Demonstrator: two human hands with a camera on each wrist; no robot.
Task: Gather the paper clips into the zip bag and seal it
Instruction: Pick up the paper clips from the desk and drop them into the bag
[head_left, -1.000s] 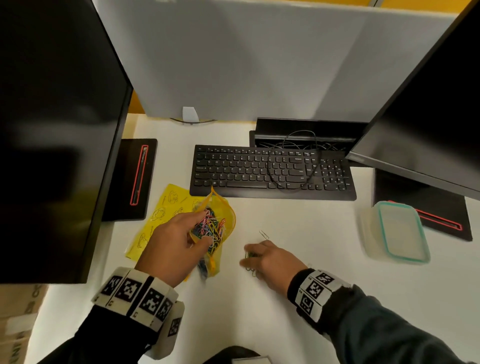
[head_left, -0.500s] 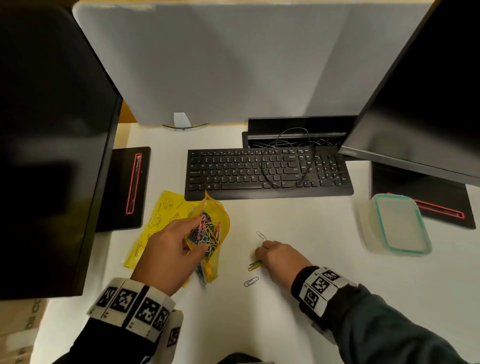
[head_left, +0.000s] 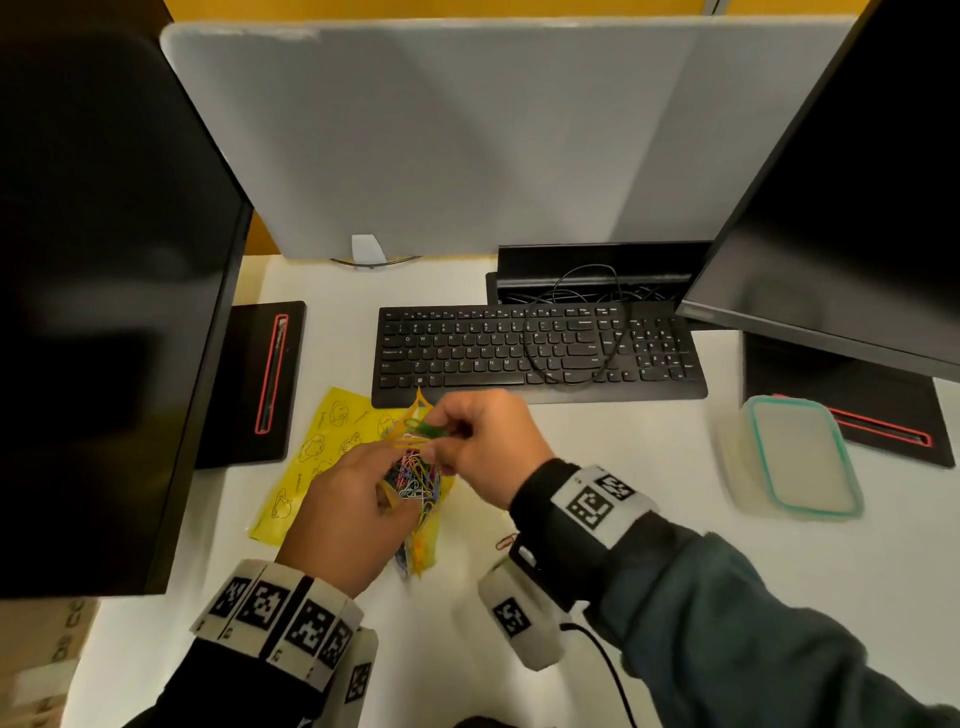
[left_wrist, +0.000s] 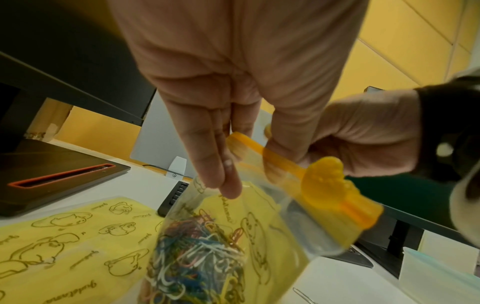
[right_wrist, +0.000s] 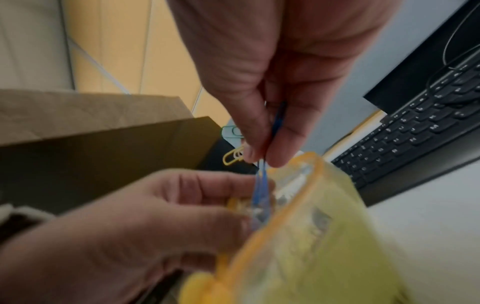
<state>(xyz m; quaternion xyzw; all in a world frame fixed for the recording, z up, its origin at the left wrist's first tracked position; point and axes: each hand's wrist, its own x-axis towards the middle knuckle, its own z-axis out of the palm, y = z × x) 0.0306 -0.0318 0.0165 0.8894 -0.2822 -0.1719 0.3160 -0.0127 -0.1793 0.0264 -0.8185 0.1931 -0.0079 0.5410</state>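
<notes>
White desk (head_left: 597, 467) under you — your left hand (head_left: 345, 514) grips the open zip bag (left_wrist: 262, 242) by its rim, while your right hand (head_left: 483, 447) just above the mouth pinches paper clips (right_wrist: 261, 181); one red clip (head_left: 505, 541) lies beneath your right wrist.

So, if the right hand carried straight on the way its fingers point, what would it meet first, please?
Most likely the open mouth of the zip bag, which the left hand holds just below the right hand and its pinched paper clips; depth is unclear.
</notes>
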